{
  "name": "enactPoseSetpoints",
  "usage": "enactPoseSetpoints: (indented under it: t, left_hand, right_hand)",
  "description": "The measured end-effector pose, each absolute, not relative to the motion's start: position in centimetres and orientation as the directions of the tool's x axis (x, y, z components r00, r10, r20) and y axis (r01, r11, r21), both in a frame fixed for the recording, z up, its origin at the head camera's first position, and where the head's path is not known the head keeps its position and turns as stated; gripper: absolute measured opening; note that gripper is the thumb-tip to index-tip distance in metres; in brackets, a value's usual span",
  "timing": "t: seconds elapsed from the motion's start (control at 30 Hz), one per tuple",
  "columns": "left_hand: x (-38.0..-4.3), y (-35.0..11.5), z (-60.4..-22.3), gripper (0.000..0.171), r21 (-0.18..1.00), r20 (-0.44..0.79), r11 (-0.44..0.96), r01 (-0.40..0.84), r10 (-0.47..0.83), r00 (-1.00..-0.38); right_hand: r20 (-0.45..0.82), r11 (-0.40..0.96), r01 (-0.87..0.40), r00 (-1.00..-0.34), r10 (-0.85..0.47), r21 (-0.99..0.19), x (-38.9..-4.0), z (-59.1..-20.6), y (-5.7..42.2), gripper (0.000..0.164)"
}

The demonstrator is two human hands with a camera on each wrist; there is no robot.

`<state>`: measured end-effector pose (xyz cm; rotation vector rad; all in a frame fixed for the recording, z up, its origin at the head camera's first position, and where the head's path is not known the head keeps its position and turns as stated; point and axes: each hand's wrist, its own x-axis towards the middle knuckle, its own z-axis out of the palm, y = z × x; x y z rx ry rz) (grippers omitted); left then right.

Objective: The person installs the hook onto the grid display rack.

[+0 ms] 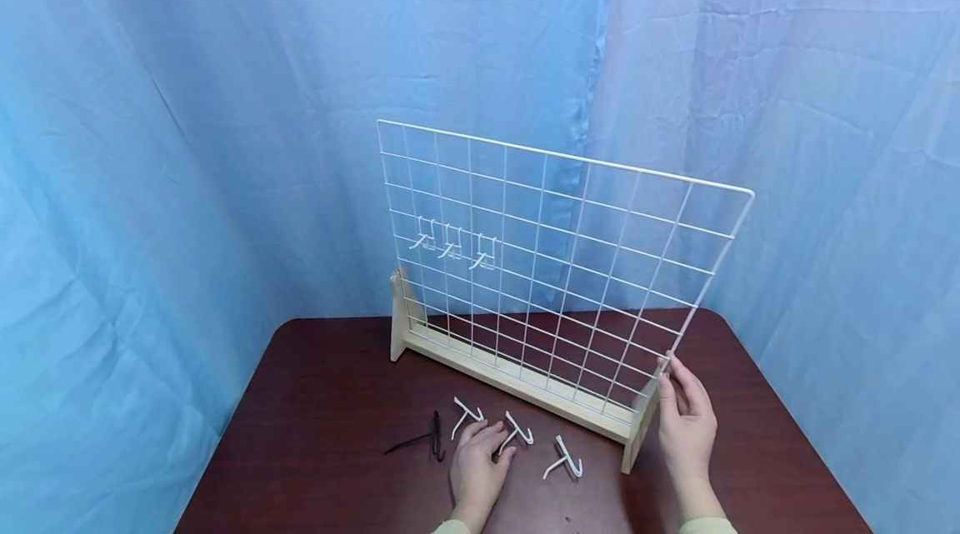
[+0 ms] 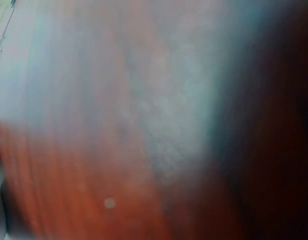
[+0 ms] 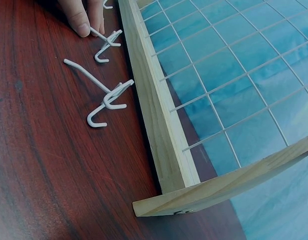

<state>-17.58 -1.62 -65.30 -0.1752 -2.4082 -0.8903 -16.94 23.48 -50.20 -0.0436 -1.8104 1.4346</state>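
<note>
A white wire grid panel [image 1: 545, 209] stands upright in a wooden base [image 1: 517, 388]. At the panel's lower right edge, my right hand [image 1: 686, 417] grips the frame just above the wooden end piece [image 1: 637, 434]. My left hand [image 1: 480, 467] is low over the table, with the arm of the middle white hook [image 1: 517, 431] between thumb and fingers. The right wrist view shows the left fingertips [image 3: 83, 29] at the end of that hook [image 3: 110, 40]. Another white hook [image 1: 467, 416] lies just beyond the left hand. The left wrist view is too blurred to read.
To the right lies a white hook [image 1: 564, 461], and a black hook [image 1: 431, 438] is left of the left hand. Several white hooks [image 1: 452, 242] hang on the panel's left part. Blue curtains [image 1: 300, 101] surround the dark reddish-brown table [image 1: 315, 417].
</note>
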Motion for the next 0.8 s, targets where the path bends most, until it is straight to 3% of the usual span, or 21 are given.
enactPoseSetpoints:
  t: [0.8]
  left_hand:
    - [-17.85, -1.78, -65.23, 0.022, 0.549, 0.584, 0.774, 0.315, -0.085, -0.808]
  right_hand:
    - [0.557, 0.334, -0.446, -0.674, 0.485, -0.83, -17.13, -50.47, 23.52, 0.034]
